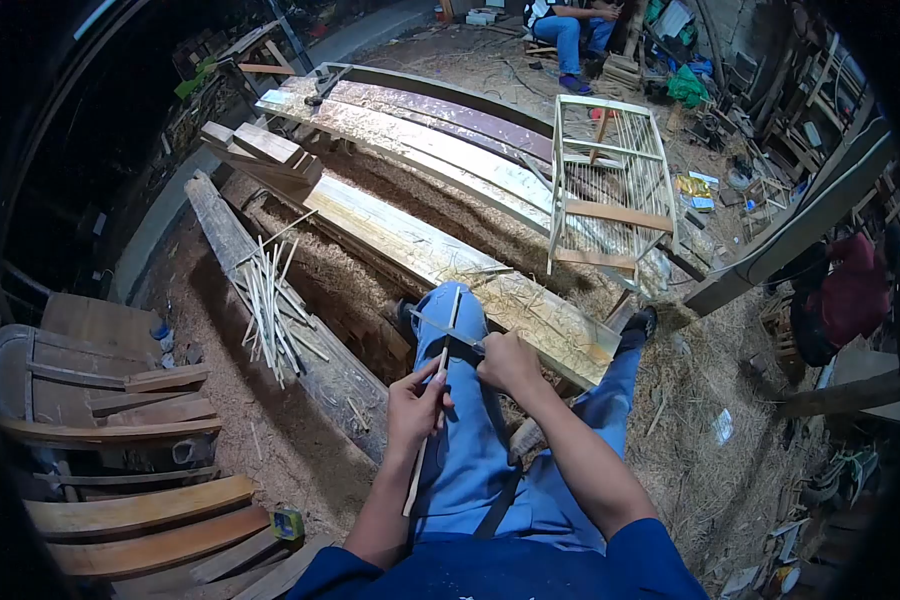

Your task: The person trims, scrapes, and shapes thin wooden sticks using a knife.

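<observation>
My left hand (416, 408) is closed around a thin wooden strip (413, 487), which runs up along my thigh and past my knee. In my right hand (508, 362) is the handle of a knife, its blade (435, 325) lying across the strip over my knee. The fingers of the right hand are wrapped round the handle and hide most of it. A loose pile of similar pale strips (269, 310) rests on a weathered plank (335, 370) to the left of my leg.
A long wooden beam (410, 240) with shavings lies ahead of my knees. Behind it are more boards (440, 160) and a slatted wooden frame (615, 190). Curved wooden pieces (140, 508) are stacked at lower left, near a tape measure (287, 524). Another person (570, 35) sits at the back.
</observation>
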